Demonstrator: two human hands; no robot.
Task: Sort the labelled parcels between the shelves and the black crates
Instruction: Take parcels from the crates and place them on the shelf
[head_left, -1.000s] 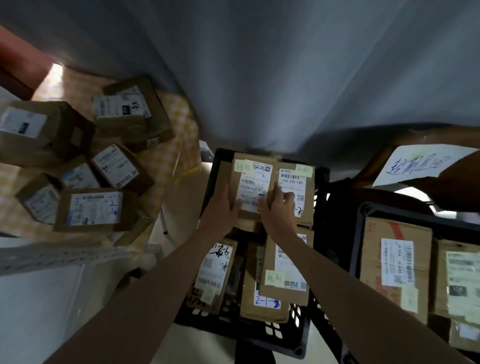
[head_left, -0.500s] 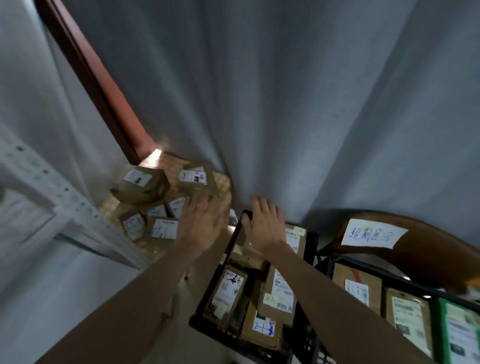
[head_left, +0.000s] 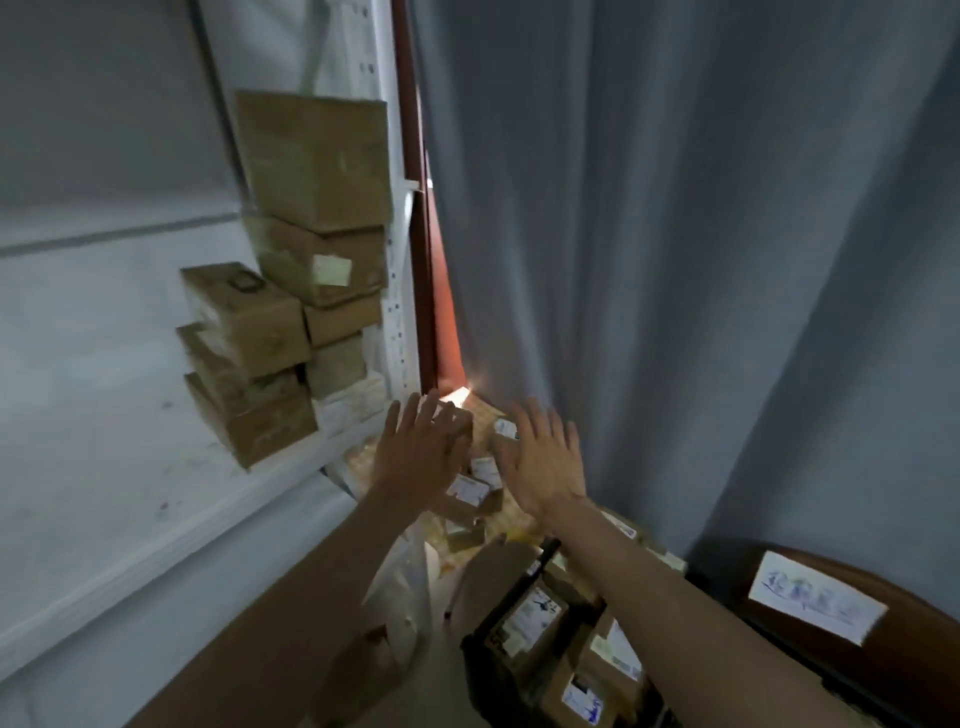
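Both hands raised, fingers spread, holding nothing: left hand, right hand. Labelled parcels lie just beyond and below, between them; stacked shelf boxes up-left, nearer the left.

— Hanging across the whole right side? 
— A grey curtain, in long folds.
— At its left edge? 
— A reddish-brown strip, with light showing at the foot.
— Lower right corner? 
— A dark brown curved surface bearing a white paper sign, handwriting blurred.
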